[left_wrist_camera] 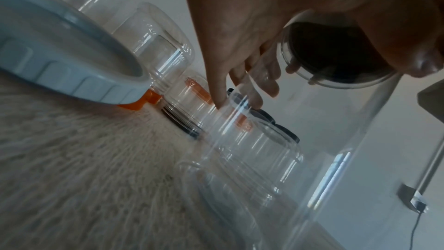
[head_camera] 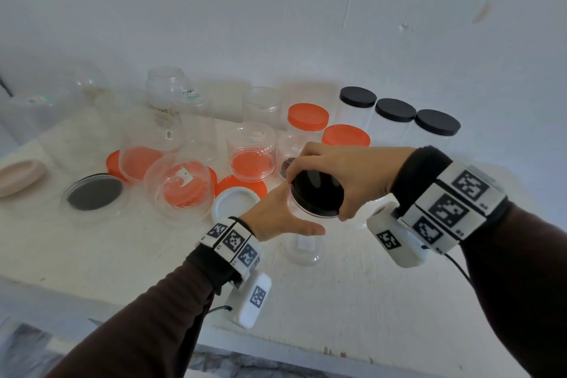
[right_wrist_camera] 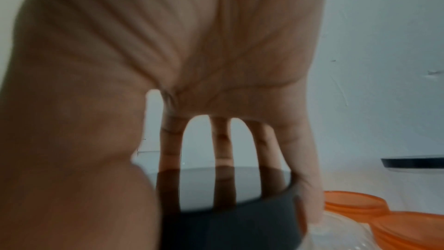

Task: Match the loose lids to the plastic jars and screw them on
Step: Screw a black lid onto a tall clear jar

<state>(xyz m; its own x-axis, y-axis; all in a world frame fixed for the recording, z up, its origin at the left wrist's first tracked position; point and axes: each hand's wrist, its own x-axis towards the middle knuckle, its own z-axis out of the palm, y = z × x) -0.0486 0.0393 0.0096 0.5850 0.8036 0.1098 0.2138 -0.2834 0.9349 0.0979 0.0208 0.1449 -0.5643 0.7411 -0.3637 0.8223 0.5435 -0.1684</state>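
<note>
A clear plastic jar [head_camera: 303, 244] stands upright on the white table, near its middle. My left hand [head_camera: 274, 218] grips the jar's side, thumb in front and fingers behind. A black lid [head_camera: 317, 190] sits on the jar's mouth, slightly tilted. My right hand [head_camera: 337, 170] comes down from above, with its fingers and thumb curled round the lid's rim. The right wrist view shows the fingers [right_wrist_camera: 305, 187] pressed on the black lid [right_wrist_camera: 228, 216]. In the left wrist view the lid [left_wrist_camera: 336, 54] shows through the jar [left_wrist_camera: 312, 159] beside my left hand [left_wrist_camera: 240, 35].
Three black-lidded jars [head_camera: 395, 109] line the back right, with two orange-lidded jars [head_camera: 307, 116] beside them. Upturned clear jars [head_camera: 251, 150] over orange lids crowd the left middle. A white lid [head_camera: 236, 202], a clear-rimmed black lid [head_camera: 95, 193] and a pink oval dish [head_camera: 21, 175] lie at the left.
</note>
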